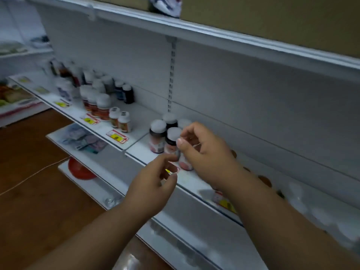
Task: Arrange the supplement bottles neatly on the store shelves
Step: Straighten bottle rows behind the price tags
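My right hand (202, 151) reaches over the front of the white metal shelf (194, 184), its fingers curled around the top of a dark supplement bottle with a white cap and a pink label (186, 162); much of that bottle hides behind my thumb and fingers, and I cannot tell if its base sits on the shelf. My left hand (153, 190) hovers just below and to the left of the right one, fingers loosely bent, gripping nothing, its fingertips near the shelf's front edge.

Just left of my right hand, almost touching its thumb, stands a second dark white-capped bottle (172, 141), and beside that a third bottle with a pinkish label (157, 138). Behind them, close to the back panel, are two more white caps (169, 118), one partly hidden by my right-hand fingers.

Further left of both hands, well apart from this cluster, stand two small white-capped bottles with orange labels (119, 120), then a crowded group of larger white-capped bottles (97, 100), blurred towards the far end. Red and yellow price tags (117, 136) line the shelf edge. To the right of my right forearm, a row of brownish rounded tops (264, 180) lies along the shelf, too blurred to identify.
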### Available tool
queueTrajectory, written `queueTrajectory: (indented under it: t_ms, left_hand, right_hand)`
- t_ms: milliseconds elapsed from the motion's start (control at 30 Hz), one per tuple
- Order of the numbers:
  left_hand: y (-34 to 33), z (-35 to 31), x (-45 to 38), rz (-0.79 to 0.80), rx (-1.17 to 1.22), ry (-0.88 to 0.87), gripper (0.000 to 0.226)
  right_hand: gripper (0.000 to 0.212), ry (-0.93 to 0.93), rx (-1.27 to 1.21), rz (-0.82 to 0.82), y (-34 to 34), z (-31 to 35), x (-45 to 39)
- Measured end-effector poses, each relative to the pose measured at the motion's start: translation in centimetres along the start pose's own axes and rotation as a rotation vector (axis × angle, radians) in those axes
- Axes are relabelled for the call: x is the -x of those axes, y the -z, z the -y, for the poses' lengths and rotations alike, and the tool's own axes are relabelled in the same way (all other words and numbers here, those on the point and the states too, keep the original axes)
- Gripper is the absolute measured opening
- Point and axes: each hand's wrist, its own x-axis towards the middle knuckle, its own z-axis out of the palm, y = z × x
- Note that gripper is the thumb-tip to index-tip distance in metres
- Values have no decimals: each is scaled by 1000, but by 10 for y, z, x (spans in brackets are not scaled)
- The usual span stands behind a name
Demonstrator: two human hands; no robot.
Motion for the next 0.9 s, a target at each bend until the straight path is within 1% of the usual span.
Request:
queueTrajectory:
  t_ms: [67,167,300,467,567,633,700,833,900]
  left_hand:
    - [47,29,-6,0,-48,27,28]
    - [109,67,-16,-48,-85,59,21]
    - [165,100,-32,-76,-87,100,19]
    - [191,132,-81,-78,-29,115,26]
    - [197,152,-119,-77,-17,100,26]
    - [203,164,-145,-89,-21,91,27]
    - [213,174,-171,-102,-25,97,27]
    - [237,190,-213,-136,-14,101,28]
    - [246,201,-228,-138,-10,103,28]
  right_hand:
    - [20,16,-76,18,-50,27,-25]
    - [16,70,-51,43,-114,59,-61]
    - [14,70,-42,23,-162,82,-99]
    - [8,-9,-13,-10,-185,77,-160]
    - [9,-52,36,-48,-192,66,-210]
    - [11,-94,90,-42,-197,57,-252]
    - [16,-133,159,-13,-204,47,-297]
    - [28,-139,281,-12,-222,23,-378]
    - [35,-185,361,27,-235,6,-412]
